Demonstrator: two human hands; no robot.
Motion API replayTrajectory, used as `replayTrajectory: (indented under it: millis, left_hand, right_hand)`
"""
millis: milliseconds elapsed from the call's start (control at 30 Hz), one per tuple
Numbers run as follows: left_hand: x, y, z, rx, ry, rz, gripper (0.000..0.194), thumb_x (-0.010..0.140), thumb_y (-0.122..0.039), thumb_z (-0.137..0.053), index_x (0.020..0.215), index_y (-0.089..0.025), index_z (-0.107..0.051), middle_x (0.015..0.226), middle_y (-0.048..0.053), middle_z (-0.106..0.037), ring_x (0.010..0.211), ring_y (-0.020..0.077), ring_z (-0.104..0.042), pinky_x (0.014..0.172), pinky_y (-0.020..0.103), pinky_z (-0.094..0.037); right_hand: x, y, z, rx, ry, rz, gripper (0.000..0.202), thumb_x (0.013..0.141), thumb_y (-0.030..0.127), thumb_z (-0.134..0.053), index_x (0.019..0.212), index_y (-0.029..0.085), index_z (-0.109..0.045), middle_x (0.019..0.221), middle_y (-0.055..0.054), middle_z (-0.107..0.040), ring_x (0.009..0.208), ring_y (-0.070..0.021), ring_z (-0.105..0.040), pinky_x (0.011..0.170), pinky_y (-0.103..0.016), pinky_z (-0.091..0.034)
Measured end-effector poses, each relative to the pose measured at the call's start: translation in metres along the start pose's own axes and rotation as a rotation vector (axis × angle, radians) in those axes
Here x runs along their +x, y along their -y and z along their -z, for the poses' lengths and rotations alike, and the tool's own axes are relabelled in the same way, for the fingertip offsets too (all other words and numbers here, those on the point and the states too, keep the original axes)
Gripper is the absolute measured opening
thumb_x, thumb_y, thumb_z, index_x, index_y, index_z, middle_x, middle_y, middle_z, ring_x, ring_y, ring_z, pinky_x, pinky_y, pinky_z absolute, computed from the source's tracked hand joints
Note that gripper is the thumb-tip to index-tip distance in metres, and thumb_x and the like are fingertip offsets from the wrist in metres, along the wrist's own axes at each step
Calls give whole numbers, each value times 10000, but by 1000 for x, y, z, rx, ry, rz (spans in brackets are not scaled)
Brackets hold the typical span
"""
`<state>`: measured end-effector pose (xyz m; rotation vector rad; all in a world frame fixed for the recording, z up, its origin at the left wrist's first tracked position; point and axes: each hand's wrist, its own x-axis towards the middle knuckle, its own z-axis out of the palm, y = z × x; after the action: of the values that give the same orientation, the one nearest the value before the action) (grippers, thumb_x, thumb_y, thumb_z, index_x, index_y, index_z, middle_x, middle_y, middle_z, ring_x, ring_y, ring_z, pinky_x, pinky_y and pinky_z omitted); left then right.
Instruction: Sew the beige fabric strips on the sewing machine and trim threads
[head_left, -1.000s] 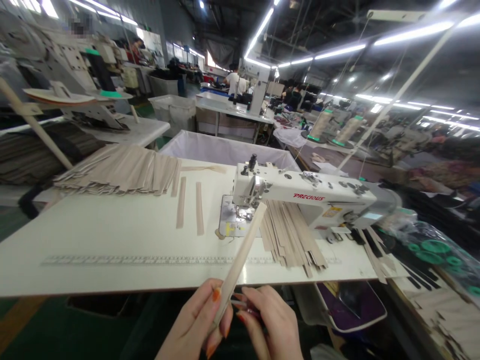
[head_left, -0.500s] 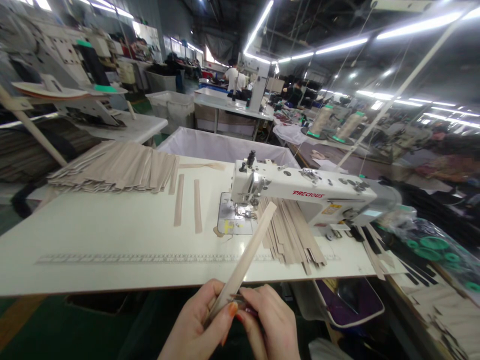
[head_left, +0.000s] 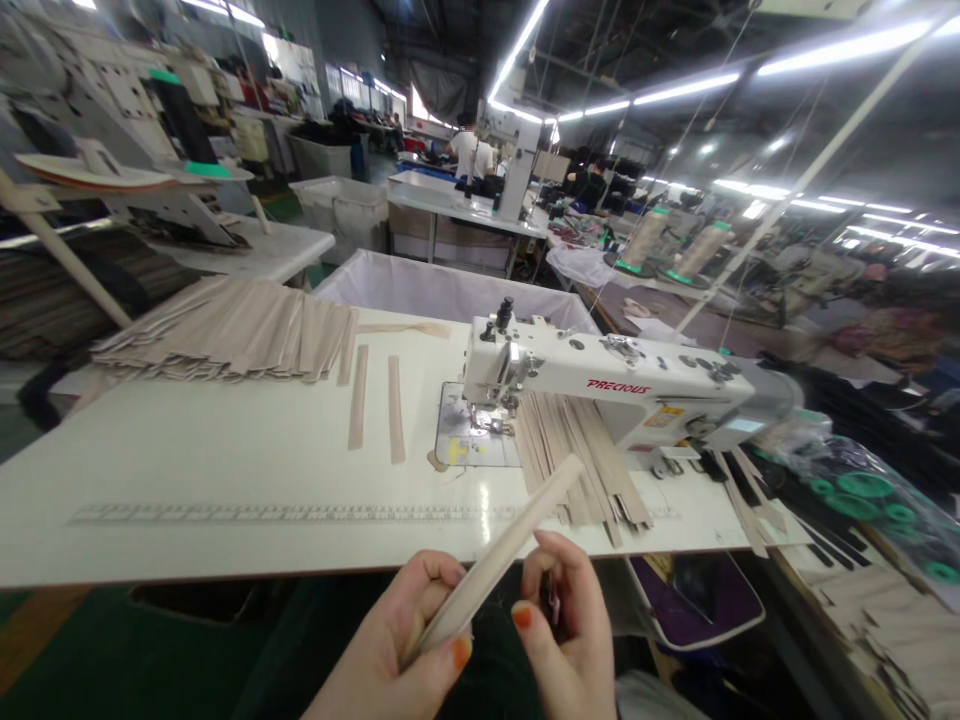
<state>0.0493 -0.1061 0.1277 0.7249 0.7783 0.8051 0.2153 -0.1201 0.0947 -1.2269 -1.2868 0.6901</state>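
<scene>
My left hand [head_left: 409, 640] is closed on the lower end of a beige fabric strip [head_left: 517, 540], thumb on top. The strip slants up to the right, its far end over the front of the table. To the right, apart from the strip, my right hand [head_left: 566, 625] has its fingers curled round a small purplish-handled tool [head_left: 554, 600], mostly hidden in the palm. Beyond the hands stands a white sewing machine [head_left: 577, 370]. A stack of beige strips [head_left: 574, 450] lies under its arm. Two single strips, the nearer one [head_left: 396, 410] and another [head_left: 358, 398], lie left of the needle plate [head_left: 461, 430].
A large pile of beige strips [head_left: 225, 335] covers the table's back left. A ruler scale [head_left: 285, 514] runs along the front of the white table [head_left: 187, 450]. Behind is a cloth-lined bin [head_left: 450, 285]; below right hangs a purple-lined tray [head_left: 701, 610]. Co-workers are far back.
My right hand has drawn away to the right from the strip's lower end, the small tool still in its fingers. The strip in my left hand has tipped lower and to the right.
</scene>
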Motion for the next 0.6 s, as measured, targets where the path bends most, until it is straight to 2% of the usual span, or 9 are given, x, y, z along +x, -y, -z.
replayTrajectory:
  millis: [100,200,267,300,367,433,500,600]
  left_hand:
    - [-1,-6,-1,-153,104,128,314,810,-452,-721,918,-221,-539,672,-82,-501,335,-35,-126,342,151,-60]
    - [-2,-10,1,-268,188,224,315,814,-469,-717,904,-214,-556,621,-88,-457,320,-28,-148,328,140,-100]
    - [-3,-10,3,-317,242,293,330,809,-487,-720,922,-214,-573,576,-97,-419,311,-16,-145,309,140,-131]
    - [-3,-8,3,-336,269,320,337,808,-501,-716,915,-210,-584,555,-101,-395,308,-10,-139,303,140,-139]
    - [-2,-2,4,-370,306,344,342,816,-522,-697,906,-205,-603,527,-106,-353,309,-2,-134,304,142,-138]
    - [1,6,3,-376,297,320,352,828,-540,-670,907,-201,-615,536,-96,-359,321,7,-168,324,150,-152]
    - [4,14,2,-323,242,253,385,817,-571,-667,905,-199,-619,584,-71,-426,359,19,-245,366,168,-194]
    - [7,20,2,-53,131,103,446,801,-604,-677,949,-186,-632,659,-25,-536,428,37,-303,431,200,-204]
  right_hand:
    - [7,-1,-6,125,34,-79,378,912,449,-604,1222,240,-545,747,26,-578,618,-117,-552,596,-233,-491]
    - [10,0,-13,167,18,-147,411,918,386,-621,1282,265,-473,1019,-46,-679,861,-164,-649,775,-295,-534]
    - [9,2,-18,240,44,-178,510,931,393,-603,1374,274,-379,1198,-100,-660,944,-184,-652,820,-330,-538]
    - [8,3,-20,291,61,-195,548,937,403,-592,1407,277,-341,1220,-111,-654,911,-179,-653,798,-331,-544]
    - [8,6,-22,383,65,-217,602,932,416,-597,1440,278,-305,1117,-87,-682,791,-156,-642,717,-309,-552]
    - [8,7,-23,389,2,-213,633,914,400,-631,1444,279,-307,958,-31,-675,731,-137,-626,663,-278,-551]
    - [11,6,-20,296,-90,-180,653,903,365,-655,1448,276,-307,885,-2,-642,741,-133,-634,659,-262,-562]
    - [17,3,-10,78,-151,-85,640,906,322,-646,1447,256,-312,911,-21,-651,760,-141,-650,666,-262,-579]
